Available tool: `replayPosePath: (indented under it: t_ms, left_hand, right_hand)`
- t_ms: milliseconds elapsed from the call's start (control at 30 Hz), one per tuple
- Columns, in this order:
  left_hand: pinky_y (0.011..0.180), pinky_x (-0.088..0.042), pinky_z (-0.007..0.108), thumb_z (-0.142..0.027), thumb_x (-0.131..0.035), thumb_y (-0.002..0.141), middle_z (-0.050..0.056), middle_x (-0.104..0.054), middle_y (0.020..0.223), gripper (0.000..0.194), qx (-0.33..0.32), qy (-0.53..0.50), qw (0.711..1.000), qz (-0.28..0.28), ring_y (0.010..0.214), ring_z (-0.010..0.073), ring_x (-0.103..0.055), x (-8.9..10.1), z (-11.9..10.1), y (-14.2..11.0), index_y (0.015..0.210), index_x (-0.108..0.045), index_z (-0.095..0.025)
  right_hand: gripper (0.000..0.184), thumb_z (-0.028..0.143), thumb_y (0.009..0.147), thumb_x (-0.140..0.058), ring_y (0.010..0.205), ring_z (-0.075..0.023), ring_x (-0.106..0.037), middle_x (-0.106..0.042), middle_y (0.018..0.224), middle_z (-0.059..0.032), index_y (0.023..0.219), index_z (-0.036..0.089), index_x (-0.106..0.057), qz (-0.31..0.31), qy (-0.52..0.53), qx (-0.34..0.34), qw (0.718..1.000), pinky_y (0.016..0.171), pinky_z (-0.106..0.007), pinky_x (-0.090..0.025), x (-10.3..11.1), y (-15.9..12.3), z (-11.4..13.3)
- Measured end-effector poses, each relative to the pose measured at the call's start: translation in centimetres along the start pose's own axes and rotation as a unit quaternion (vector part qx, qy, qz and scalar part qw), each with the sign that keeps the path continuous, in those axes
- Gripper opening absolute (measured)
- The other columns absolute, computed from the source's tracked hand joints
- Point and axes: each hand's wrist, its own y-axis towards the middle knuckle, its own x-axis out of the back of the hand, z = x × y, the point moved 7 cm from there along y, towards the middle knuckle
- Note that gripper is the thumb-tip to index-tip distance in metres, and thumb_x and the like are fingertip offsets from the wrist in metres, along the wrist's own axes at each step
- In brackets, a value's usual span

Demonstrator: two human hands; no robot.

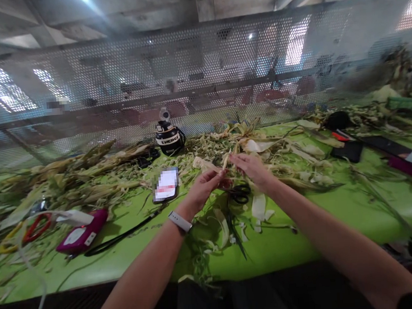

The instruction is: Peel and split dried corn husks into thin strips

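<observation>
Above the green table, my left hand (202,188) and my right hand (252,168) meet with fingertips pinched around a pale strip of dried husk (225,159). Its lower end sits in the left fingers; the right thumb and fingers grip its upper side. A white band is on my left wrist. Black-handled scissors (240,193) lie just below the hands, partly under cut scraps. Beneath the right forearm is a broad husk piece (258,206). Fine detail of the held strip is too small to make out.
A phone (165,184) lies left of my hands, with a black bottle (169,137) behind it. Further left are a magenta device (82,233), orange-handled scissors (36,227) and a husk heap (108,186). A perforated metal screen (199,64) stands behind the green table (129,263).
</observation>
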Motion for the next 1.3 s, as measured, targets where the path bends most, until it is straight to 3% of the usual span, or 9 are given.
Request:
replayPosePath:
  t_ms: [133,400,500,600,867,1067,1167,1233,1300]
  left_hand:
    - [0.076,-0.050,0.030,-0.038,-0.078,0.061,0.004,-0.070,0.085,0.034,0.028,-0.016,0.999,0.020,0.072,0.0160,-0.066,-0.4,0.5,-0.1,0.083,-0.068,-0.015]
    - [0.059,-0.047,0.022,-0.043,-0.076,0.062,0.004,-0.069,0.073,0.035,0.078,-0.020,0.996,0.031,0.063,0.0124,-0.062,-0.9,1.1,-0.6,0.081,-0.070,-0.014]
    - [0.048,-0.038,0.018,-0.045,-0.076,0.060,0.002,-0.066,0.063,0.036,0.107,-0.010,0.994,0.009,0.053,0.0084,-0.056,-0.8,1.5,-0.8,0.078,-0.069,-0.015]
    - [0.051,-0.039,0.018,-0.044,-0.078,0.058,0.001,-0.067,0.067,0.035,0.112,-0.013,0.994,-0.010,0.055,0.0082,-0.057,-0.7,1.7,-0.8,0.077,-0.069,-0.016]
    - [0.057,-0.040,0.022,-0.050,-0.068,0.068,0.005,-0.067,0.065,0.039,0.096,0.054,0.991,0.074,0.058,0.0108,-0.056,-1.9,2.0,-0.9,0.080,-0.069,-0.013]
    - [0.056,-0.041,0.020,-0.048,-0.071,0.065,0.001,-0.063,0.060,0.037,0.057,-0.025,0.998,-0.032,0.054,0.0086,-0.053,-0.2,2.2,0.0,0.079,-0.066,-0.014]
    - [0.058,-0.044,0.023,-0.047,-0.073,0.062,0.001,-0.063,0.064,0.037,0.053,-0.066,0.993,-0.084,0.058,0.0113,-0.056,0.7,2.0,0.2,0.079,-0.064,-0.015]
    - [0.057,-0.044,0.023,-0.045,-0.074,0.060,0.002,-0.063,0.066,0.036,0.058,-0.075,0.991,-0.092,0.059,0.0119,-0.057,0.8,1.8,0.1,0.076,-0.063,-0.016]
    - [0.054,-0.041,0.022,-0.044,-0.076,0.058,0.000,-0.062,0.065,0.037,0.056,-0.071,0.992,-0.092,0.057,0.0102,-0.054,0.6,1.5,0.0,0.075,-0.061,-0.016]
  right_hand:
    - [0.043,0.056,0.056,-0.073,0.053,-0.0084,-0.042,-0.053,0.056,0.0045,0.063,0.016,-0.059,0.060,0.094,-0.022,0.994,0.053,-0.023,-0.034,-1.6,-0.3,-0.3]
    - [0.041,0.051,0.055,-0.077,0.057,-0.0098,-0.053,-0.061,0.061,0.0027,0.067,0.016,-0.062,0.108,0.175,-0.081,0.975,0.056,-0.023,-0.042,-2.7,-0.7,-1.2]
    - [0.039,0.050,0.057,-0.076,0.054,-0.0091,-0.052,-0.061,0.061,0.0023,0.066,0.015,-0.061,0.128,0.168,-0.099,0.972,0.053,-0.022,-0.039,-2.9,-0.9,-1.3]
    - [0.038,0.048,0.056,-0.076,0.049,-0.0068,-0.045,-0.057,0.056,0.0039,0.062,0.015,-0.059,0.131,0.153,-0.096,0.975,0.049,-0.021,-0.034,-3.0,-0.9,-1.1]
    - [0.037,0.047,0.060,-0.071,0.043,-0.0056,-0.034,-0.040,0.046,0.0079,0.056,0.018,-0.049,-0.024,0.110,-0.033,0.993,0.044,-0.022,-0.026,-1.1,0.2,-1.6]
    - [0.048,0.064,0.071,-0.055,0.039,-0.0074,-0.037,-0.045,0.046,0.0046,0.059,0.017,-0.053,-0.025,0.048,-0.086,0.995,0.041,-0.023,-0.026,0.1,0.4,-2.1]
    - [0.053,0.066,0.076,-0.047,0.040,-0.0088,-0.038,-0.043,0.043,0.0038,0.055,0.017,-0.053,0.038,-0.059,-0.058,0.996,0.042,-0.024,-0.027,-0.7,0.1,-1.8]
    - [0.053,0.064,0.075,-0.049,0.042,-0.0087,-0.037,-0.043,0.043,0.0040,0.053,0.017,-0.052,0.090,-0.105,-0.024,0.990,0.044,-0.024,-0.026,-1.8,-0.3,-1.5]
    - [0.049,0.062,0.073,-0.053,0.044,-0.0081,-0.034,-0.040,0.045,0.0053,0.053,0.017,-0.051,0.096,-0.107,0.017,0.990,0.045,-0.023,-0.025,-2.4,-0.5,-0.9]
